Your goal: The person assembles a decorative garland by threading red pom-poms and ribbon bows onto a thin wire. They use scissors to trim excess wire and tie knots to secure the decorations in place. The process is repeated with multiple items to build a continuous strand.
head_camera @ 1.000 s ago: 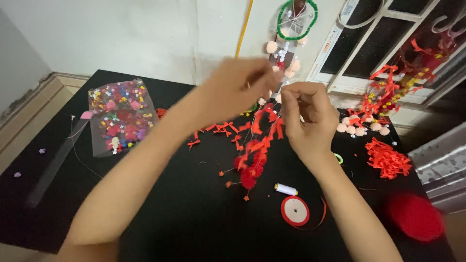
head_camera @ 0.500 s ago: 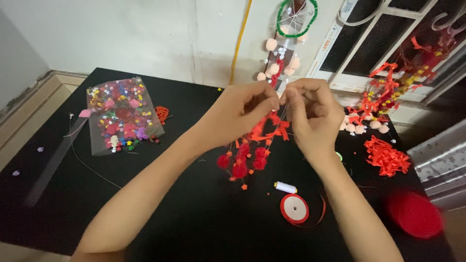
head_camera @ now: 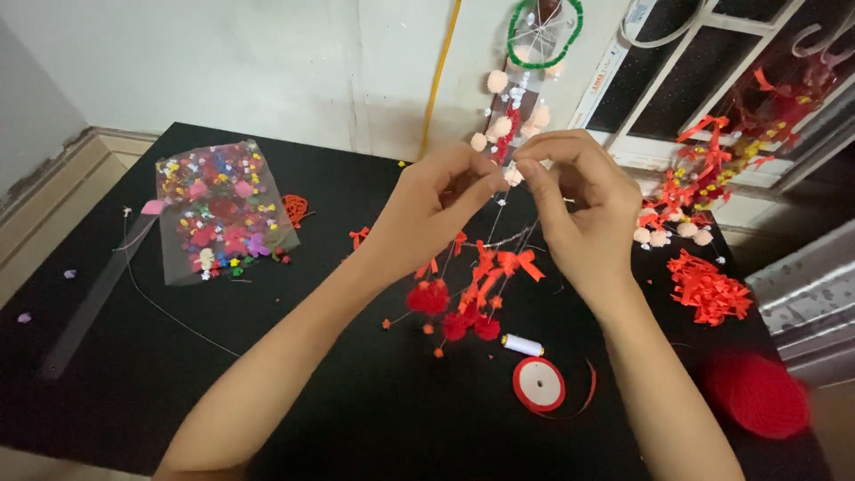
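The near edge of the black table (head_camera: pixel 107 392) runs along the bottom left, and the near left part of its top is open cloth with only a clear plastic strip (head_camera: pixel 89 294) lying along the left side. Near right, a roll of red ribbon (head_camera: pixel 538 384) lies flat with a small white thread spool (head_camera: pixel 522 345) just beyond it, and a red yarn ball (head_camera: pixel 755 394) sits close to the right edge.

Both forearms rise from the near edge and meet over the middle of the table. The left hand (head_camera: pixel 436 209) and the right hand (head_camera: pixel 579 200) are close together, fingertips almost touching — each pinched on the upper end of a hanging ornament (head_camera: pixel 472 289). It is held up above the table's centre: thin strings dangle from the fingers, carrying small red ribbon bows, red pom-poms at the lower ends and little red beads.

Farther left lies a clear bag of mixed coloured beads and flowers (head_camera: pixel 223 209). Farther right, a heap of red ribbon bows (head_camera: pixel 708 287) lies near the right edge. Against the far wall hangs a green hoop (head_camera: pixel 545 31) with cream pom-poms — beside it a window (head_camera: pixel 677 80).
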